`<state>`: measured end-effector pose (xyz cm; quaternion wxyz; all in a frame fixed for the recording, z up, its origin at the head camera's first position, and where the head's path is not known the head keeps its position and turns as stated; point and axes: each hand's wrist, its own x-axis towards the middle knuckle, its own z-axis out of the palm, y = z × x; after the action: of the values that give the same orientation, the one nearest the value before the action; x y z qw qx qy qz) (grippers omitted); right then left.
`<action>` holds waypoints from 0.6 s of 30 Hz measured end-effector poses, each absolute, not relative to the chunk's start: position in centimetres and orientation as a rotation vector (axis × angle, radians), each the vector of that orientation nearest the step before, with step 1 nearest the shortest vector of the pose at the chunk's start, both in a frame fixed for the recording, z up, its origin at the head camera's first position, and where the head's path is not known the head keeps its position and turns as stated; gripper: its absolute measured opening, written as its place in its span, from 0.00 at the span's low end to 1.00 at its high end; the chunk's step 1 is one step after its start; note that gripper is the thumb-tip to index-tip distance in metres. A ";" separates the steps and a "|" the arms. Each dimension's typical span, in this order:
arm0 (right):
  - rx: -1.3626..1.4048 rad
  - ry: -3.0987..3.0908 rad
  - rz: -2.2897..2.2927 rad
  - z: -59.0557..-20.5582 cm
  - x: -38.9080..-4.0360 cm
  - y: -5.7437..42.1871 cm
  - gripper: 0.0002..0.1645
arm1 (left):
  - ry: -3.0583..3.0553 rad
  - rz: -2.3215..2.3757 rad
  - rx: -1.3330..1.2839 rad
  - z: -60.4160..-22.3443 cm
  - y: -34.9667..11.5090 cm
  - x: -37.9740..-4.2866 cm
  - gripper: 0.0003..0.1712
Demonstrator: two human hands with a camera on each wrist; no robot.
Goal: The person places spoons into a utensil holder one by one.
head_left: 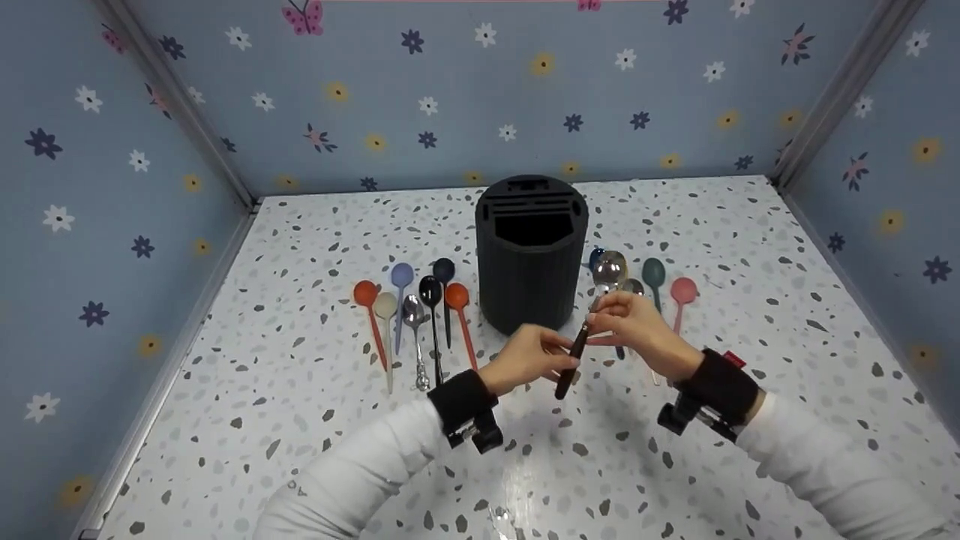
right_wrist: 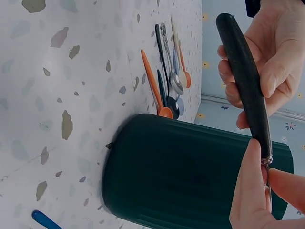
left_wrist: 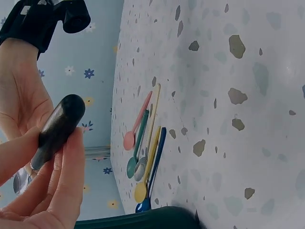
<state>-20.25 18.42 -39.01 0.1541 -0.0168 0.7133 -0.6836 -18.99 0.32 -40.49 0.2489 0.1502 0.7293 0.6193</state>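
Observation:
A large spoon (head_left: 609,268) with a shiny metal bowl and a dark handle is held tilted above the table, its bowl pointing away. My right hand (head_left: 641,330) pinches it near the neck, where handle meets metal. Lower down, the thumb and fingers of my left hand (head_left: 529,356) grip the dark handle (left_wrist: 59,125). In the right wrist view both hands are on this spoon, the left on the handle (right_wrist: 245,76) and the right hand (right_wrist: 255,200) at the metal neck. Just beyond the hands stands a dark cylindrical utensil holder (head_left: 529,277) with slots and a wide opening on top.
Left of the holder lie several spoons, including an orange one (head_left: 366,294), a lilac one (head_left: 402,275) and an ornate silver one (head_left: 413,309). To its right are a green spoon (head_left: 653,271), a pink one (head_left: 683,290) and others partly hidden. Flowered panels (head_left: 480,90) enclose the speckled table (head_left: 300,247).

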 end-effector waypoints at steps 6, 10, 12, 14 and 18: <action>-0.067 2.069 -1.959 -37.5 -20.6 18.6 0.09 | 2.096 1.626 0.437 -39.0 0.6 -19.4 0.14; -0.076 2.100 -1.958 -36.5 -20.8 18.6 0.10 | 2.156 1.595 0.469 -37.9 0.7 -19.8 0.13; -0.079 2.114 -1.952 -36.0 -20.9 18.6 0.10 | 2.177 1.587 0.481 -37.4 0.7 -19.9 0.13; -0.086 2.112 -1.953 -35.6 -21.0 18.6 0.10 | 2.202 1.577 0.489 -37.0 0.7 -20.0 0.13; -0.105 2.105 -1.963 -34.6 -21.2 18.4 0.10 | 2.233 1.560 0.500 -36.1 0.6 -20.1 0.13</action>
<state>-21.19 18.45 -34.63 0.1303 -0.0361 0.7246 -0.6757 -20.14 0.56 -36.07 0.1851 0.1776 0.7923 0.5535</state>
